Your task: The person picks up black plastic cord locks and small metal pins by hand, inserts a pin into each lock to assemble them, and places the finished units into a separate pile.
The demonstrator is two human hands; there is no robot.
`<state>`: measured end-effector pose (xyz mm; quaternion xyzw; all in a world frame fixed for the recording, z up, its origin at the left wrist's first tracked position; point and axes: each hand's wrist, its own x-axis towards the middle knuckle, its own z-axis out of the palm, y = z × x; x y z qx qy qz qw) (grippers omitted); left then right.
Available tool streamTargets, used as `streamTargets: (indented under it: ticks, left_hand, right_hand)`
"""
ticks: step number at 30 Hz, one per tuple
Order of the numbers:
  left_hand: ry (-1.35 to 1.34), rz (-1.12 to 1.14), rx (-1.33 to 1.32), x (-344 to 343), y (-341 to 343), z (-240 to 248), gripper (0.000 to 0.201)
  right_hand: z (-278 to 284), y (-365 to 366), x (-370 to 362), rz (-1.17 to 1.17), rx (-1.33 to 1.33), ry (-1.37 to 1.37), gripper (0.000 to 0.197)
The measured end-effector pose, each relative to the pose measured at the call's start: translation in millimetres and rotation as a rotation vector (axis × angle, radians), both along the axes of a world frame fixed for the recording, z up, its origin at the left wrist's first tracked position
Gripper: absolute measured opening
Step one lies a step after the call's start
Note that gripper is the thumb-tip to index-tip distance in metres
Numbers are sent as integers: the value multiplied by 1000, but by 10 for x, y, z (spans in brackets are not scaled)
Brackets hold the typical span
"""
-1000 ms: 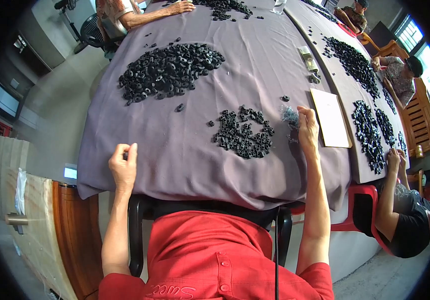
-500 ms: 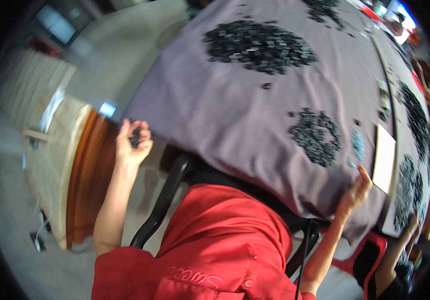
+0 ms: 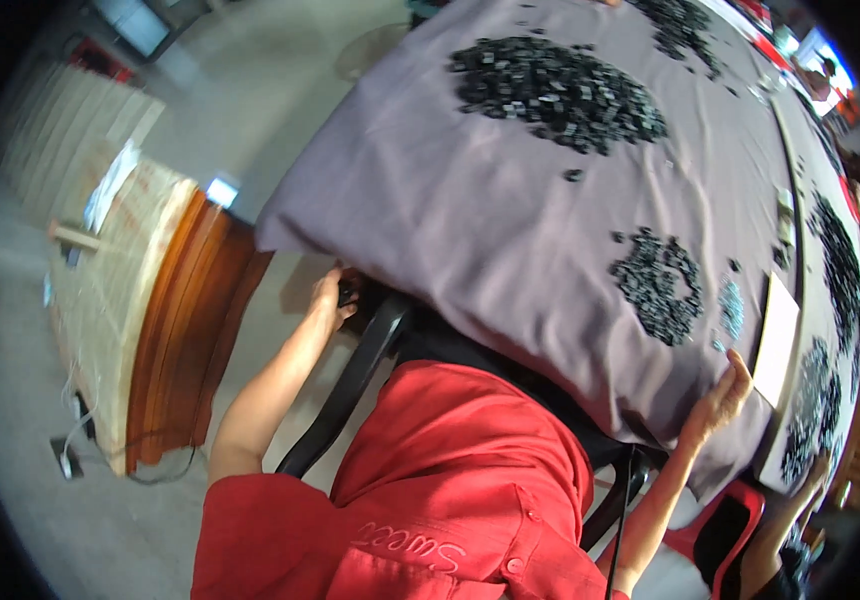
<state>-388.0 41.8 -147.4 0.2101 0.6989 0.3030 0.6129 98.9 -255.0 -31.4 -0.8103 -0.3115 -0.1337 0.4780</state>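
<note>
My left hand (image 3: 327, 302) is low beside the table's near left corner, just off the cloth's edge. Its fingers curl around small black pieces (image 3: 348, 292), partly hidden by the hand. At the table's near right, my right hand (image 3: 722, 400) rests on the grey-purple cloth (image 3: 400, 190) with its fingers stretched forward and nothing visible in them. Just beyond its fingertips lies a small group of light blue pieces (image 3: 732, 308). Left of that is a ring-like heap of small black pieces (image 3: 655, 290). A white board (image 3: 776, 338) lies right of the hand.
A larger black heap (image 3: 555, 90) spreads farther up the table, with another pile (image 3: 675, 25) beyond. A black chair armrest (image 3: 350, 385) stands by my left forearm. To the left is a wooden cabinet (image 3: 185, 340). Another person's arm (image 3: 795, 515) reaches in at right, near a red-framed chair (image 3: 725, 530).
My left hand has moved right and in toward the table edge, turning over with the black pieces. My right hand stays in about the same place on the cloth. The view has shifted slightly.
</note>
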Motion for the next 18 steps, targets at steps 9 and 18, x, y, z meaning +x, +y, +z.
streamTargets:
  ticks: [9, 18]
  left_hand:
    - [-269, -277, 432, -164, 114, -1073, 34]
    - [492, -1118, 572, -71, -77, 430, 13]
  right_hand:
    - [19, 135, -118, 133, 162, 104, 17]
    - [65, 123, -105, 74, 181, 159, 15]
